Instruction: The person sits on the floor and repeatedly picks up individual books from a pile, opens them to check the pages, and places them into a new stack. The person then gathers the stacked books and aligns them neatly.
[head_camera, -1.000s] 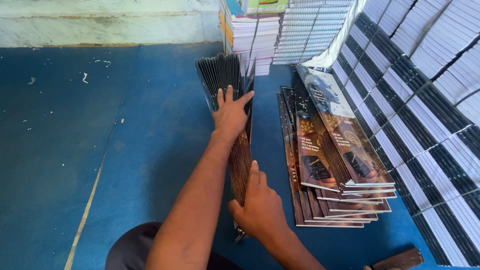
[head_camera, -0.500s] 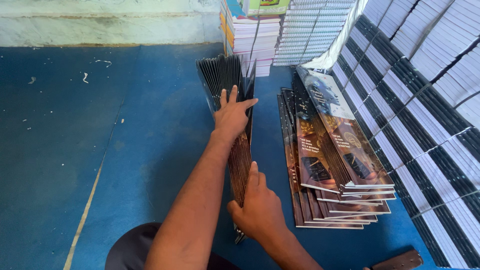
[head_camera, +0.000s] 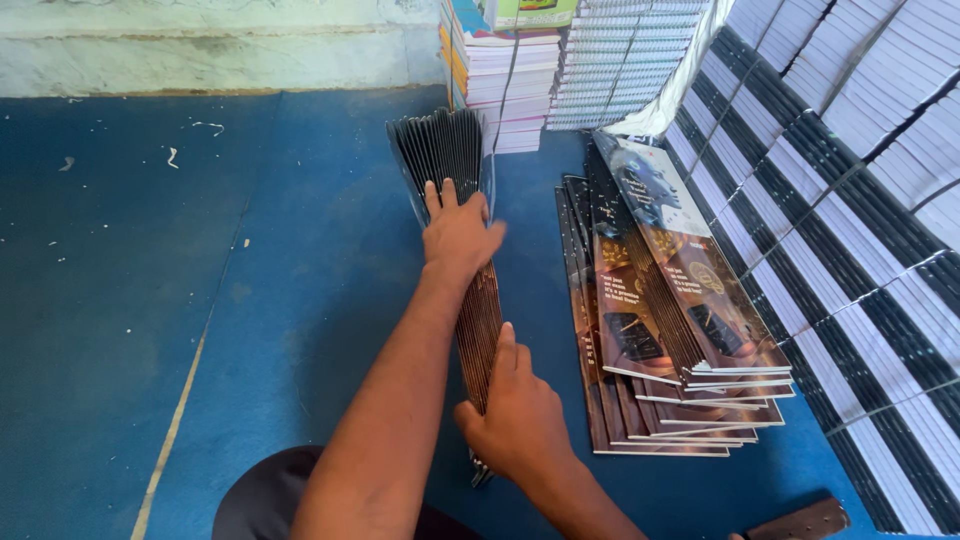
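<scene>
Head view | both hands (head_camera: 462, 235) grip upright booklet bundle (head_camera: 462, 215) | blue floor (head_camera: 150, 300) leftward

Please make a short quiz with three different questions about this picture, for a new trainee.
1. True or false: both hands grip the upright bundle of thin dark booklets standing on edge.
2. Which hand is at the far, fanned end? A) left hand B) right hand
3. Fill in: the slanted stack of brown glossy booklets lies on the blue ____.

Key: 1 true; 2 A; 3 floor. The tied white-and-black booklet piles lie to the right.
</scene>
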